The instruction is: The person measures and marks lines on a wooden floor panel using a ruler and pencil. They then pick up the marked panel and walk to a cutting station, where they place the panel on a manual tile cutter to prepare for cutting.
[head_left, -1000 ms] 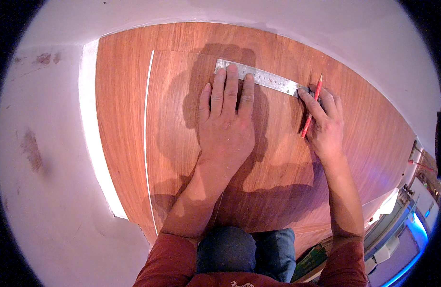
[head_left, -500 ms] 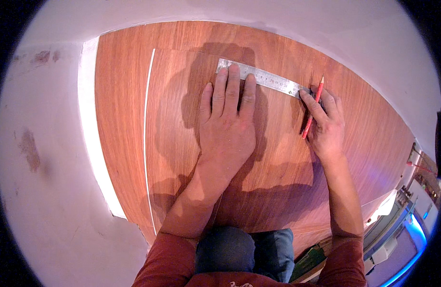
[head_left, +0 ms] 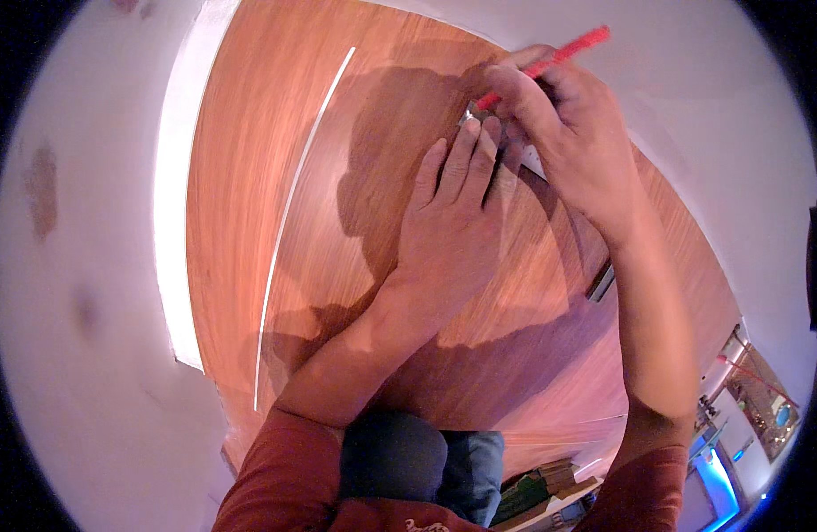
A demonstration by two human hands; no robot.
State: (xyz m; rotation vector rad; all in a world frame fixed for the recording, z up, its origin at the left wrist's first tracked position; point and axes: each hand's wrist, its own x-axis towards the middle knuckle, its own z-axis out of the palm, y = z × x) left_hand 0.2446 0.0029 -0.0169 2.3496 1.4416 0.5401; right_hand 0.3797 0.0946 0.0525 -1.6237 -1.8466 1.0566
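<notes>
Clock read from the left hand, 12 toward the top edge. Left hand (head_left: 453,226) flat on the wood panel (head_left: 324,275), fingers pointing to 12–1, little finger apart, the next two close together; index partly lost behind the right hand. Fingertips down on the ruler (head_left: 532,160), pressing, not gripping. Ruler mostly covered: one bright end shows at 12, just past the fingertips, another bit at 1–2, between the hands. Right hand (head_left: 581,133) at 2, above the ruler, fingers clamped on the red pencil (head_left: 568,50). Pencil slants, back end to 2, lower end to 8, down by the ruler's 12 o'clock end; blurred, can't tell if the tip touches. The two hands overlap in view; contact unclear. Dark bar (head_left: 601,282) at 4, just beside the right forearm and partly behind it. Thin white line (head_left: 289,213) at 9 on the panel, bent by the lens. Wider white strip (head_left: 173,195) farther out at 9, between panel and grey wall (head_left: 80,355). Hand shadows on the panel, 9 to 12. Jeans (head_left: 390,461) at 6–7, red sleeves (head_left: 284,470) at 7 and 5. Blue light (head_left: 723,488) at 4–5, near the rim.
</notes>
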